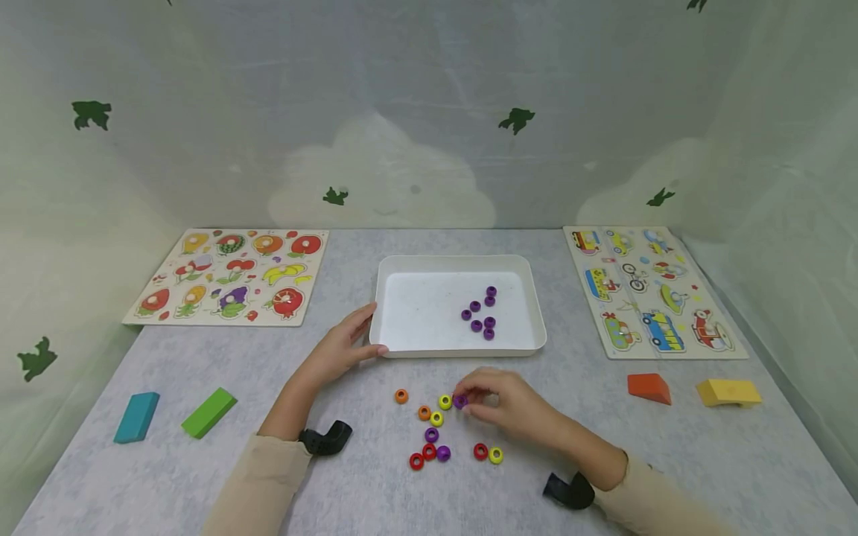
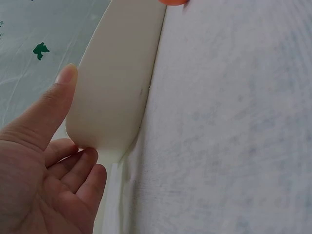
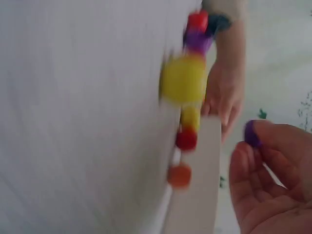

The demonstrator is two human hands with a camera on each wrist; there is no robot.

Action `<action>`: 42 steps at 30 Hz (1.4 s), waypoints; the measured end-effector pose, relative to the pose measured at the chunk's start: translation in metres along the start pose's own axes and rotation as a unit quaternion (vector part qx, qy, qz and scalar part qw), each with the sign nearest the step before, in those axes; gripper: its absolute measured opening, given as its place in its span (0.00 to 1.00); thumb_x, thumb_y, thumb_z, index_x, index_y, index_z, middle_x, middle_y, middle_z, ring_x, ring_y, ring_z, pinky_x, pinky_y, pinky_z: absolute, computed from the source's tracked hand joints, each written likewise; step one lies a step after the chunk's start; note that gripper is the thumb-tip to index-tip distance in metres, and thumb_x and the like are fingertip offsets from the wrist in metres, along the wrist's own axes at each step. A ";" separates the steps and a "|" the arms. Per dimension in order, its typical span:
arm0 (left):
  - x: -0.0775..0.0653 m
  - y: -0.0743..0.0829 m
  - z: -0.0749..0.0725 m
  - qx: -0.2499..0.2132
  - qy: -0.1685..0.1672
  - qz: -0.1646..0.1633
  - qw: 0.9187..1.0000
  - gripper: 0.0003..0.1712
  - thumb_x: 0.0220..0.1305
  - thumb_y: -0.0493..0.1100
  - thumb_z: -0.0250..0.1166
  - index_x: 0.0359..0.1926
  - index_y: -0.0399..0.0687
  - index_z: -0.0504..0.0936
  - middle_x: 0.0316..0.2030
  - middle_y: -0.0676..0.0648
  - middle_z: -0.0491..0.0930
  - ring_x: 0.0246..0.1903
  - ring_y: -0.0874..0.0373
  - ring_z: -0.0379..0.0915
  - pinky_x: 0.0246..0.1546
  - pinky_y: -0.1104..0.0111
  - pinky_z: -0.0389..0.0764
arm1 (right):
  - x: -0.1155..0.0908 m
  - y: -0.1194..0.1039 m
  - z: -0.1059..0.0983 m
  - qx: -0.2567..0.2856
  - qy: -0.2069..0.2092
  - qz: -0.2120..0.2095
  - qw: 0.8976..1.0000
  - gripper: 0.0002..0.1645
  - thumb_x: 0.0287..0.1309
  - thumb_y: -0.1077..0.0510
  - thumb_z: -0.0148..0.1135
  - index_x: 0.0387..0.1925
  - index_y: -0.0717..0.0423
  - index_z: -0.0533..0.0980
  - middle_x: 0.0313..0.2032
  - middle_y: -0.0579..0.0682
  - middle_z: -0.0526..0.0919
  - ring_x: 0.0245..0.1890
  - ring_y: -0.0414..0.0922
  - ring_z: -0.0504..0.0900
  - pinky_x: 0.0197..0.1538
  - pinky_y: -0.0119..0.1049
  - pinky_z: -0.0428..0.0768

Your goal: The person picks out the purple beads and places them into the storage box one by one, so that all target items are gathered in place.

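Note:
At the near left corner of a white tray (image 1: 429, 353), my left hand (image 1: 338, 348) holds the rim, thumb on the front and fingers round the side. In the left wrist view, the thumb and curled fingers touch the tray corner (image 2: 105, 97). My right hand (image 1: 512, 402) pinches a purple bead (image 1: 459, 401) between thumb and fingertips, in front of the tray. The right wrist view shows this bead (image 3: 251, 134) held off the table. Several purple beads (image 1: 490, 322) lie inside the tray, towards its right side.
Loose on the table are orange beads (image 1: 401, 396), yellow beads (image 1: 436, 419), red beads (image 1: 429, 451) and purple beads (image 1: 443, 453). A fruit puzzle board (image 1: 261, 321) lies left, a vehicle puzzle board (image 1: 630, 301) right. Teal (image 1: 137, 418), green (image 1: 209, 412), orange (image 1: 649, 388) and yellow blocks (image 1: 728, 391) flank them.

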State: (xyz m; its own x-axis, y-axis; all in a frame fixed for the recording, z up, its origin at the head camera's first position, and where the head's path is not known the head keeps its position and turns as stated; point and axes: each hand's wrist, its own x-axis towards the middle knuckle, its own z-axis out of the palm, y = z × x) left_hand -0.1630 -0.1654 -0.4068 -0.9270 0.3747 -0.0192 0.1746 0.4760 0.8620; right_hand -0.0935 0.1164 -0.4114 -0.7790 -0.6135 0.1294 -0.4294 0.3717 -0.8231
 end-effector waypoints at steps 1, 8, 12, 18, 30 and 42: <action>-0.001 0.003 0.000 0.000 0.000 0.001 1.000 0.44 0.44 0.42 0.64 0.60 0.39 0.50 0.59 0.41 0.48 0.58 0.52 0.45 0.55 0.63 0.54 | 0.004 0.001 -0.005 -0.004 0.020 -0.006 1.000 0.12 0.46 0.61 0.58 0.37 0.53 0.74 0.33 0.38 0.74 0.31 0.35 0.72 0.36 0.28 0.74; -0.004 0.010 -0.001 -0.002 0.001 0.001 1.000 0.44 0.45 0.40 0.64 0.60 0.38 0.50 0.59 0.41 0.48 0.58 0.53 0.45 0.55 0.65 0.54 | 0.039 0.022 -0.036 -0.052 0.143 0.002 0.988 0.12 0.46 0.60 0.57 0.36 0.54 0.74 0.32 0.43 0.74 0.31 0.36 0.73 0.36 0.27 0.74; -0.003 0.008 -0.001 -0.002 0.001 0.001 1.000 0.44 0.45 0.41 0.64 0.60 0.38 0.50 0.59 0.41 0.48 0.58 0.53 0.45 0.55 0.65 0.54 | 0.056 0.042 -0.049 -0.083 0.170 0.062 0.980 0.12 0.47 0.60 0.57 0.37 0.55 0.74 0.34 0.46 0.74 0.33 0.38 0.73 0.36 0.28 0.75; -0.003 0.009 -0.001 -0.003 0.002 -0.004 1.000 0.44 0.44 0.41 0.64 0.60 0.39 0.50 0.59 0.42 0.48 0.58 0.54 0.45 0.55 0.65 0.54 | 0.071 0.063 -0.058 -0.103 0.148 0.142 0.973 0.11 0.47 0.63 0.56 0.36 0.55 0.74 0.36 0.47 0.75 0.34 0.40 0.73 0.38 0.32 0.75; -0.004 0.009 0.000 -0.001 0.002 -0.005 1.000 0.44 0.44 0.42 0.64 0.60 0.39 0.50 0.59 0.42 0.48 0.57 0.53 0.46 0.55 0.65 0.54 | 0.079 0.066 -0.057 -0.128 0.091 0.191 0.969 0.11 0.47 0.59 0.57 0.37 0.53 0.73 0.35 0.47 0.73 0.37 0.42 0.70 0.41 0.35 0.72; -0.003 0.009 -0.001 0.001 0.001 -0.001 1.000 0.44 0.45 0.41 0.64 0.60 0.39 0.50 0.59 0.42 0.48 0.58 0.54 0.46 0.55 0.65 0.54 | 0.029 0.006 -0.033 -0.061 0.094 -0.018 0.994 0.20 0.42 0.60 0.61 0.41 0.58 0.70 0.38 0.51 0.74 0.39 0.45 0.71 0.42 0.37 0.73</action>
State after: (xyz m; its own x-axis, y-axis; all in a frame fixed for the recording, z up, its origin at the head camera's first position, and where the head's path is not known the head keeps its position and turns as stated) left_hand -0.1590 -0.1627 -0.3984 -0.9283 0.3712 -0.0203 0.1724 0.4782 0.8612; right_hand -0.1334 0.1236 -0.3941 -0.8282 -0.4918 0.2685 -0.5027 0.4403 -0.7439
